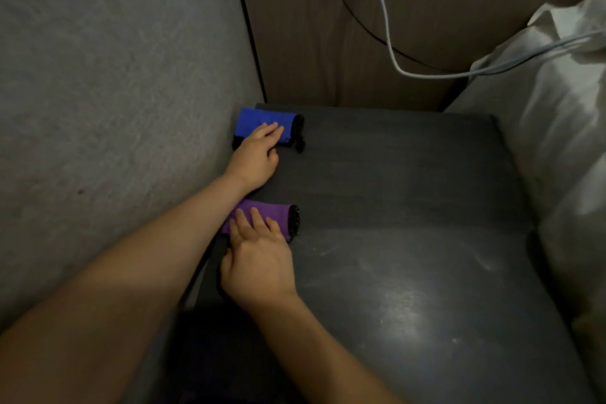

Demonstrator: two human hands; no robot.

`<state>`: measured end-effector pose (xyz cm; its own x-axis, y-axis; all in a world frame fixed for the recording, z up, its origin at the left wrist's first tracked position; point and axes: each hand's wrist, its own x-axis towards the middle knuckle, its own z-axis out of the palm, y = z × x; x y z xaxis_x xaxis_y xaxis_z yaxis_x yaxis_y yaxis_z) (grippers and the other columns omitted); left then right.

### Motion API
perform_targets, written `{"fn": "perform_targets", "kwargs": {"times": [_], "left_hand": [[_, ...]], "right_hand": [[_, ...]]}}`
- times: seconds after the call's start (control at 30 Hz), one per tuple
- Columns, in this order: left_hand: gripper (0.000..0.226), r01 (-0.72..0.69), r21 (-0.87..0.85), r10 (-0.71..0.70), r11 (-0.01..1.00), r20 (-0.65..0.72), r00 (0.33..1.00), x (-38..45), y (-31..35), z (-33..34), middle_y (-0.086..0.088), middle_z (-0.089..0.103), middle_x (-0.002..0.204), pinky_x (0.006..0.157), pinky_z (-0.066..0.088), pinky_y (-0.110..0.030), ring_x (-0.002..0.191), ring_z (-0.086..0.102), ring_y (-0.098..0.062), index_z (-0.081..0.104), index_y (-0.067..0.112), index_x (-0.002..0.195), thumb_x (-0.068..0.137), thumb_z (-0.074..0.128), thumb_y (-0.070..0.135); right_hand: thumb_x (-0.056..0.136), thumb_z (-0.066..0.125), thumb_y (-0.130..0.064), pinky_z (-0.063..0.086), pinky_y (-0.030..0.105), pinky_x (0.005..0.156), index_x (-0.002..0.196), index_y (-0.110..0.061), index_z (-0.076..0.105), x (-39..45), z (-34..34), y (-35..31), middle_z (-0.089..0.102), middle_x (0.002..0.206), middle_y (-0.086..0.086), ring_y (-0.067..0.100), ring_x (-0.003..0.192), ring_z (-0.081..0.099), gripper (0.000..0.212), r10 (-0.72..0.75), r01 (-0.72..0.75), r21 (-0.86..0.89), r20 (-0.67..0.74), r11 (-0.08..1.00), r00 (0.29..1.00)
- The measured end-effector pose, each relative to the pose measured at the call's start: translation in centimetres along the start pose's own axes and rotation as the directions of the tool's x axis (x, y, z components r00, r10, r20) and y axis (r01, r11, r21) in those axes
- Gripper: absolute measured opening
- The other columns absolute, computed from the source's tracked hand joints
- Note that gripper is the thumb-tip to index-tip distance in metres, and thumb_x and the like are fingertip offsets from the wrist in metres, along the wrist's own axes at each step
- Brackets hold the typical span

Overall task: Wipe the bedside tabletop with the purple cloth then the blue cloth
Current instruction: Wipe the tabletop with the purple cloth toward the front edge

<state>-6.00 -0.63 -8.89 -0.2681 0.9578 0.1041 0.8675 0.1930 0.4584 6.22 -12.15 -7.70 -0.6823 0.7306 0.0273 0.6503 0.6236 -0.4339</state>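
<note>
The dark grey, smooth bedside tabletop (410, 207) fills the centre of the view, bounded on its left by a grey textured wall (114, 75) and on its right by white bedding (557, 141). Both cloths lie along the tabletop's left edge, close against the wall, well apart from each other.

The folded blue cloth with black trim (259, 120) lies at the far left corner, its long axis running left to right. The left hand (257, 154) rests on it, fingers straight and close together, laid flat on the fabric; no grip is visible.

The folded purple cloth with black trim (272, 215) lies nearer the person, parallel to the blue one. The right hand (259, 264) covers its near left portion from the near side, fingers slightly spread and pressing flat, not curled round it.

Judgement: the purple cloth goes first. The right hand is on it, and the unwiped surface extends to the right, along the cloth's long axis.
</note>
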Motion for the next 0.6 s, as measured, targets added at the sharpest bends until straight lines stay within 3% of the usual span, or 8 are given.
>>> {"fn": "perform_targets", "kwargs": {"times": [0.3, 0.37, 0.47, 0.6], "left_hand": [[0.052, 0.014, 0.051, -0.016, 0.999, 0.022, 1.000, -0.2, 0.1, 0.3, -0.015, 0.028, 0.152, 0.118, 0.014, -0.032, 0.143, 0.021, -0.029, 0.031, 0.005, 0.141, 0.090, 0.040, 0.001], [0.052, 0.005, 0.054, -0.006, 0.999, 0.011, 1.000, -0.2, 0.1, 0.4, -0.015, 0.028, 0.152, 0.118, 0.015, -0.033, 0.143, 0.021, -0.028, 0.031, 0.005, 0.141, 0.091, 0.040, 0.002], [0.051, 0.011, 0.028, -0.011, 1.000, -0.024, 1.000, -0.3, 0.1, 0.8, -0.013, 0.029, 0.152, 0.119, 0.014, -0.031, 0.143, 0.021, -0.026, 0.032, 0.006, 0.141, 0.091, 0.039, 0.002], [0.051, 0.020, 0.014, -0.019, 1.000, -0.057, 0.998, -0.4, 0.2, 0.7, -0.011, 0.030, 0.152, 0.118, 0.013, -0.030, 0.143, 0.022, -0.024, 0.034, 0.007, 0.141, 0.090, 0.039, 0.001]], "right_hand": [[0.079, 0.052, -0.017, 0.032, 0.036, 0.106, 0.123, -0.008, 0.057, -0.6, -0.5, 1.7, 0.054, 0.135, 0.008, 0.026, 0.128, 0.045, 0.045, -0.179, 0.176, 0.069, 0.038, 0.982, 0.983], [0.076, 0.052, -0.017, 0.037, 0.035, 0.104, 0.116, -0.009, 0.063, -1.1, -0.6, 2.4, 0.060, 0.129, 0.007, 0.023, 0.124, 0.051, 0.043, -0.147, 0.147, 0.077, 0.001, 0.986, 0.989], [0.062, 0.054, -0.024, 0.051, 0.031, 0.090, 0.094, -0.018, 0.074, -2.3, -1.2, 4.3, 0.073, 0.106, -0.001, 0.015, 0.104, 0.066, 0.039, -0.102, 0.108, 0.045, -0.111, 0.993, 0.989], [0.062, 0.051, -0.029, 0.053, 0.029, 0.084, 0.084, -0.025, 0.076, -3.3, -2.7, 7.0, 0.075, 0.098, -0.008, 0.008, 0.096, 0.069, 0.034, -0.034, 0.038, 0.024, -0.156, 0.999, 0.987]]}}
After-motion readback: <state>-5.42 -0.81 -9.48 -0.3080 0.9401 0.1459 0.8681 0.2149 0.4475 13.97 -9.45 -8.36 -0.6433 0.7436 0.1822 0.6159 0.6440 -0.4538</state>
